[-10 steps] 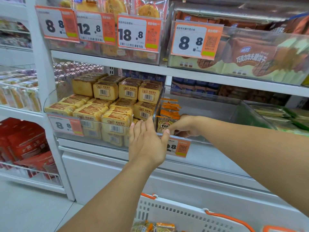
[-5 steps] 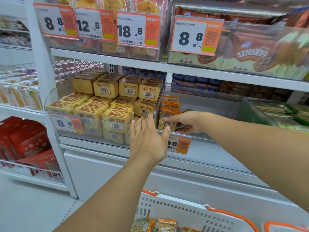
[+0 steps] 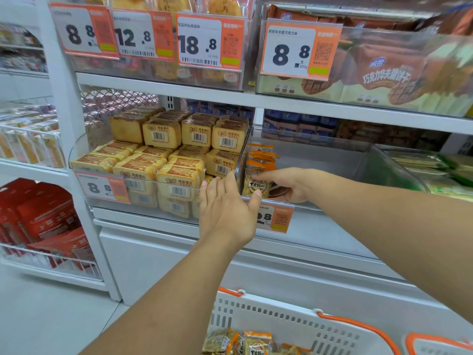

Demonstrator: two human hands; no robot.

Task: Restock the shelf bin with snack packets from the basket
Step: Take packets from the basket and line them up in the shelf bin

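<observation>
Right hand (image 3: 286, 184) inside clear shelf bin (image 3: 384, 162), fingers gripping one snack packet (image 3: 256, 187) upright at front left corner, left hand (image 3: 225, 208) with straight fingers against bin front, thumb on rim, more packets in white basket (image 3: 281, 321) below.

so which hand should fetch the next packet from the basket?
Left, probably. The left hand is open at the bin front, nearer the basket; the right hand holds a snack packet.

Yellow cake packs (image 3: 179, 155) fill the neighbouring bin; price tags (image 3: 299, 48) above.
</observation>
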